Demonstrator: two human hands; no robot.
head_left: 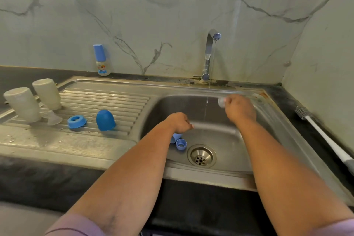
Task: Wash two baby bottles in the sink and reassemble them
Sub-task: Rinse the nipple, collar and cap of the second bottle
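Note:
My right hand (240, 110) grips a small clear bottle part (221, 102), blurred, beside the thin water stream from the tap (210, 51). My left hand (180, 122) hovers over the sink basin (229, 140) with fingers curled; nothing shows in it. Just below it, a blue cap (176, 137) and a blue ring (181, 144) lie on the basin floor near the drain (201, 156). On the drainboard (107, 101) two milky bottles (22, 104) (47, 94) stand upside down, next to a clear teat (54, 119), a blue ring (76, 121) and a blue dome cap (105, 120).
A small assembled bottle with a blue cap (101, 60) stands at the back against the marble wall. A white-handled bottle brush (325, 140) lies on the dark counter right of the sink. The wall corner closes in at right.

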